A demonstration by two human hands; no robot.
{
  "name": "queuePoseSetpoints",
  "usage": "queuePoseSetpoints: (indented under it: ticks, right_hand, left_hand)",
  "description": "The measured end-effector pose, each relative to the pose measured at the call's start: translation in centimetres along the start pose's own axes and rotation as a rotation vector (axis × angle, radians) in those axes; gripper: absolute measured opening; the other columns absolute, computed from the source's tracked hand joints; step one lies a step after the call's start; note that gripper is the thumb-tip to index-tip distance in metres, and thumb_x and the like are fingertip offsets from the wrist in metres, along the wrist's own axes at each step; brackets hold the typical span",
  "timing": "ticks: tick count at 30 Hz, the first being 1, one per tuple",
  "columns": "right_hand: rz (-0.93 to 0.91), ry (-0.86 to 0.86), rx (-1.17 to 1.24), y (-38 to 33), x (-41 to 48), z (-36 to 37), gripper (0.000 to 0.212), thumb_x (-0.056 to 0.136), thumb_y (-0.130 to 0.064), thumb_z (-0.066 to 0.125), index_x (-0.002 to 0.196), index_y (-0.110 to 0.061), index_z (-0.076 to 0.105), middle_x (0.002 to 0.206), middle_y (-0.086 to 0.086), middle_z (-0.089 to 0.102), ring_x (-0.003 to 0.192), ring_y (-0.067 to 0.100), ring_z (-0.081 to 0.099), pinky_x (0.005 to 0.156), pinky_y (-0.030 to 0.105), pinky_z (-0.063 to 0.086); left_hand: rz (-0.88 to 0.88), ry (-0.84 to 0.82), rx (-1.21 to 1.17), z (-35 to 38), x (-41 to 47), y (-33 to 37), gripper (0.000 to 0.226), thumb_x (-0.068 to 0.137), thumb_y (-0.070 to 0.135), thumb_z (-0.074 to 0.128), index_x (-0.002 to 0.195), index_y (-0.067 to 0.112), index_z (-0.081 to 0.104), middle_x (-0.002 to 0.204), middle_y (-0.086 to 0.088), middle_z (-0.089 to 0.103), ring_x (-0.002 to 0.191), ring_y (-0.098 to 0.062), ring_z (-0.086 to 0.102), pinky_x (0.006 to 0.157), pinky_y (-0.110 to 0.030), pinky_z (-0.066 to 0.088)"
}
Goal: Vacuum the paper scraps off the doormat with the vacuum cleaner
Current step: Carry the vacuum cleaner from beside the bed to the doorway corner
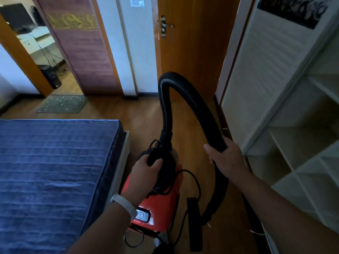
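The vacuum, red with a black top, sits low in the middle of the view, between the bed and the shelf. The left hand has its fingers curled round the black handle on top of it. A white band circles that wrist.

The black ribbed hose rises from the front of the vacuum, arches over and comes down on the right. There the right hand grips it, thumb on the near side and fingers wrapped round it. Below this hand the hose curves on down towards the floor. A thin black cord loops beside the vacuum, and a long flat black piece lies just right of it; what it is I cannot tell.

The doormat lies well apart from the vacuum, at the far left on the wooden floor, before an open doorway. Small white scraps are scattered over it.

The bed, under a blue quilted cover, fills the left side. A white shelf with open compartments runs along the right. Straight ahead stands a shut wooden door with a metal lever.
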State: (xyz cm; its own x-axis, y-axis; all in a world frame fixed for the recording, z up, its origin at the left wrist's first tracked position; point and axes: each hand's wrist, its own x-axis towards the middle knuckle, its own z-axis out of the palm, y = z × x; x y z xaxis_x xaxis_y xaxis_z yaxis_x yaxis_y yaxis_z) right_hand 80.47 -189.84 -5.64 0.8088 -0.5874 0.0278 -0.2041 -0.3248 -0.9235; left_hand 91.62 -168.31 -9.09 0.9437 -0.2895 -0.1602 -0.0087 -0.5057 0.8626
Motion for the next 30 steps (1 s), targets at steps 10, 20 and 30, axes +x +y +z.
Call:
queuePoseSetpoints:
  ticks: [10, 20, 30]
  right_hand:
    - [0.018, 0.013, -0.027, -3.8, 15.3, 8.4, 0.018, 0.086, -0.033, 0.071, 0.075, -0.023, 0.061, 0.065, -0.002, 0.063, 0.059, 0.013, 0.063, 0.058, 0.033, 0.054]
    - [-0.042, -0.063, -0.044, -6.2, 27.0, 14.5, 0.027, 0.088, -0.026, 0.071, 0.078, -0.004, 0.058, 0.073, 0.020, 0.063, 0.059, 0.023, 0.059, 0.055, 0.033, 0.049]
    - [-0.041, -0.156, 0.039, -5.7, 44.2, 20.8, 0.028, 0.090, -0.024, 0.070, 0.075, -0.005, 0.057, 0.061, 0.007, 0.058, 0.048, 0.014, 0.054, 0.049, 0.026, 0.045]
  left_hand:
    - [0.000, -0.010, -0.037, -4.7, 16.8, 1.6, 0.015, 0.092, 0.027, 0.063, 0.095, 0.012, 0.064, 0.081, -0.007, 0.069, 0.076, -0.020, 0.066, 0.062, -0.033, 0.050]
    - [-0.051, 0.064, -0.021, -7.5, 28.9, 1.0, 0.016, 0.090, 0.030, 0.065, 0.095, 0.015, 0.065, 0.081, -0.003, 0.070, 0.076, -0.019, 0.067, 0.074, -0.047, 0.057]
    - [-0.102, 0.134, 0.119, -6.9, 43.5, 2.4, 0.012, 0.088, 0.027, 0.067, 0.085, 0.017, 0.060, 0.072, 0.006, 0.062, 0.069, -0.015, 0.059, 0.054, -0.024, 0.036]
